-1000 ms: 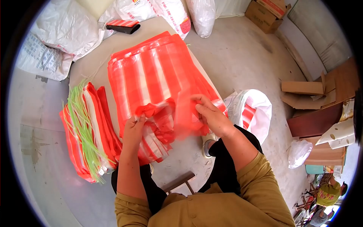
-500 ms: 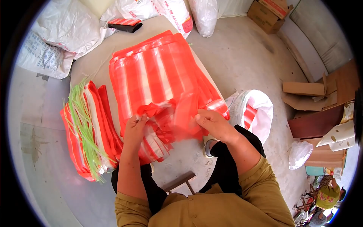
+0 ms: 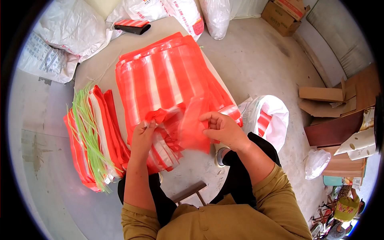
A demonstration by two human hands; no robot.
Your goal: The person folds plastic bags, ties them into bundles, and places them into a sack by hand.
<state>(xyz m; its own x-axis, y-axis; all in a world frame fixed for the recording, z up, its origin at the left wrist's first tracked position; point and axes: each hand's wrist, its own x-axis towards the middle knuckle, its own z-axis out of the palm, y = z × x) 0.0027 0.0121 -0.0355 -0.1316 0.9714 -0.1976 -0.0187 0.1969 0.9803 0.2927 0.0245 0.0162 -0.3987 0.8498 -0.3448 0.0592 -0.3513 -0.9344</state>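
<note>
A pile of red-and-white striped plastic bags (image 3: 160, 76) lies in front of me, its near end crumpled. My left hand (image 3: 143, 134) is closed at the pile's near edge, pinching a bunched part of a striped plastic bag (image 3: 166, 116). A loose red flap (image 3: 194, 130) of thin film hangs between my hands, its lower edge blurred. My right hand (image 3: 222, 130) is beside that flap with its fingers loosely curled and apart, the fingertips at the flap's right edge. Whether they touch it is unclear.
At left, green plastic strips (image 3: 89, 136) lie over a second striped bundle (image 3: 116, 144). A white sack (image 3: 278, 120) at right holds striped material. Stuffed white bags (image 3: 72, 28) stand behind. Cardboard boxes (image 3: 282, 18) sit at the far right, and another person (image 3: 346, 208) is at lower right.
My right hand has loosened its pinch on the red flap and its fingers have spread. The flap now hangs lower and flatter. My left hand stays in place.
</note>
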